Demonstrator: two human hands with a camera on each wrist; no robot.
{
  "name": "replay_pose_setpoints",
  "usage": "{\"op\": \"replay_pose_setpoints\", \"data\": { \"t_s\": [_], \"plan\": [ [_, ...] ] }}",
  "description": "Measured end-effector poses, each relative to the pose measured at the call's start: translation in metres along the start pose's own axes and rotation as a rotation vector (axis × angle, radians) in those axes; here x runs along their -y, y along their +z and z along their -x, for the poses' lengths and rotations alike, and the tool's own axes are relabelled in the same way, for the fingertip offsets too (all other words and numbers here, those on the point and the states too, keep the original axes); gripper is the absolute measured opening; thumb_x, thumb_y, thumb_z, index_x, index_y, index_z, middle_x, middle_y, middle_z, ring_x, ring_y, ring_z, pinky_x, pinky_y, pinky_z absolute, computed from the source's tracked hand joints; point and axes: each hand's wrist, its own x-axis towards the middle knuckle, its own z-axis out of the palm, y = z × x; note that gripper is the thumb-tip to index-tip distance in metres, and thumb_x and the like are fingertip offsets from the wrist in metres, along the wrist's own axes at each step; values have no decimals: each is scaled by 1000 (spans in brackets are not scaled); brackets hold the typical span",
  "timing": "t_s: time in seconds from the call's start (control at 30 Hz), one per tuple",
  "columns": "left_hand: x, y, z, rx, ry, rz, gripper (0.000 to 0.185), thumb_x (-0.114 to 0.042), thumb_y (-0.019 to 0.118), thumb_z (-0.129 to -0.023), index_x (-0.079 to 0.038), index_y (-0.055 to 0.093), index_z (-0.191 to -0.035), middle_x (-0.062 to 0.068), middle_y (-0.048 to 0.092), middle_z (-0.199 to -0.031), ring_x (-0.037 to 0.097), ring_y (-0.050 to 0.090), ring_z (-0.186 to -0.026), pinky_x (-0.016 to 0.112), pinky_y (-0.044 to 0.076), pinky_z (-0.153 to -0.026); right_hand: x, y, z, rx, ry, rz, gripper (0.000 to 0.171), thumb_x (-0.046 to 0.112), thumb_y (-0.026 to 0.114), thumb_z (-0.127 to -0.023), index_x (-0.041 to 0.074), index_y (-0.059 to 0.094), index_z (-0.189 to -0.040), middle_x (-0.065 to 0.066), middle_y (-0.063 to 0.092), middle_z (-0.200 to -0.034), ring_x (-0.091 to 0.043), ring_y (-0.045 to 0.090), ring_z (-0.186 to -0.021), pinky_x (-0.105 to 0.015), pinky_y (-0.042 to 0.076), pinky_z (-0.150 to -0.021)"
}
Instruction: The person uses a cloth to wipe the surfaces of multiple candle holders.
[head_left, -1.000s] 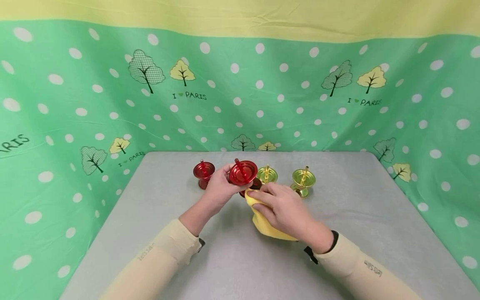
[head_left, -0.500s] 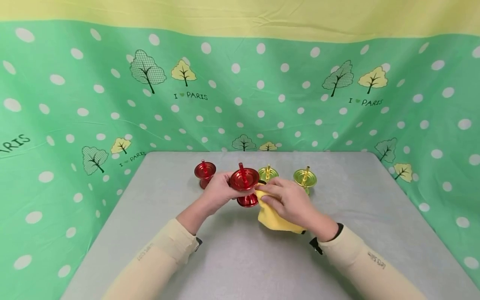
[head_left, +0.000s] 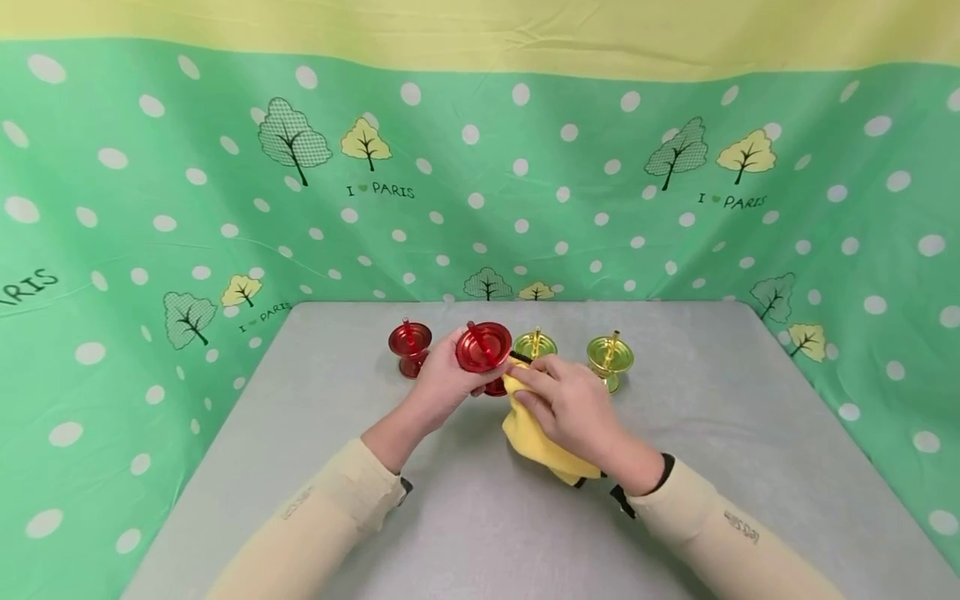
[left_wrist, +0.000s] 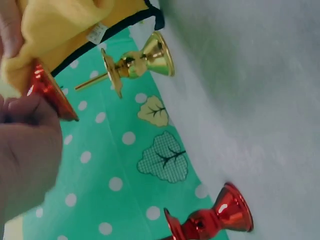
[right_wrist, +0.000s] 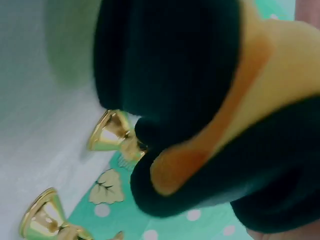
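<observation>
My left hand grips a shiny red candle holder by its middle, above the table. Its dish tips toward me, with a thin red rod rising from the centre. The right hand pinches a yellow cloth with dark edging, its fingertips against the holder's right side. In the left wrist view the cloth wraps the lower end of the red holder. Folds of cloth and dark trim fill much of the right wrist view and hide the right fingers.
A second red candle holder stands behind my left hand. Two gold ones stand farther right: one partly behind the right hand, another beyond it. All rest on the grey table, before a green dotted curtain.
The red candle holder tilted upright, then tipped back toward me and rose slightly left. My right hand and the cloth shifted right, then back left, staying at its side. The standing holders stay put.
</observation>
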Motion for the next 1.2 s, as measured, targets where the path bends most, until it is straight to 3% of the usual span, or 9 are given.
{"op": "replay_pose_setpoints", "data": {
  "t_s": [0.17,0.3,0.47,0.6,0.8,0.9,1.0,1.1,1.2],
  "plan": [
    [-1,-5,-2,117,-18,5,45,-5,82,-92,-7,66,-133,6,74,-102,15,61,-72,27,55,-71,-11,-1,-1,75,81,-100,38,18,84,-93,14,79,-130,-3,73,-100,-12,60,-73,-28,51,-61],
    [1,-11,-3,23,-40,-72,33,-19,91,-86,-9,79,-115,-2,71,-78,12,53,-62,25,47,-62,-15,-3,-1,191,151,-239,38,20,78,-99,17,75,-137,-2,73,-107,-9,58,-79,-25,51,-67],
    [7,-11,-3,-102,7,-135,32,-36,97,-79,-18,84,-103,-3,75,-80,14,53,-69,24,43,-58,-16,-2,-3,229,196,-322,35,21,74,-102,17,75,-137,-1,72,-109,-9,57,-83,-26,51,-71],
    [7,-6,-4,-193,61,-128,34,-39,98,-76,-22,84,-102,1,72,-80,15,50,-68,24,40,-56,-10,1,-4,154,118,-227,35,20,77,-99,16,76,-134,-1,72,-106,-11,60,-82,-28,52,-70],
    [4,1,-7,-284,25,-59,42,-37,98,-78,-19,82,-112,1,82,-100,13,73,-88,25,60,-76,-1,5,-8,17,-22,-41,38,24,83,-94,19,78,-132,-2,71,-102,-18,65,-80,-35,53,-70],
    [3,1,-6,-266,-34,-65,41,-39,95,-81,-16,81,-112,-2,79,-90,12,69,-82,25,57,-72,-4,7,-7,-19,-11,-24,38,21,85,-91,18,79,-129,-3,71,-99,-18,64,-78,-36,51,-68],
    [5,0,-7,-205,-90,-70,35,-38,93,-84,-11,78,-100,-6,61,-66,10,53,-63,25,45,-60,-8,9,-3,-17,6,-29,37,19,86,-90,17,80,-127,-3,72,-98,-18,64,-77,-36,50,-67],
    [6,-2,-7,-170,-122,-55,35,-35,94,-82,-8,76,-95,-6,46,-56,12,39,-54,26,36,-53,-8,9,0,14,-4,-14,37,21,84,-92,18,79,-129,-3,72,-101,-18,65,-79,-38,52,-70],
    [5,-1,-7,-208,-142,-44,38,-36,98,-77,-11,80,-99,-7,54,-59,11,42,-55,26,38,-54,-2,8,0,24,-52,38,37,24,84,-92,19,79,-129,-4,71,-103,-20,67,-83,-40,55,-73]
  ]
}}
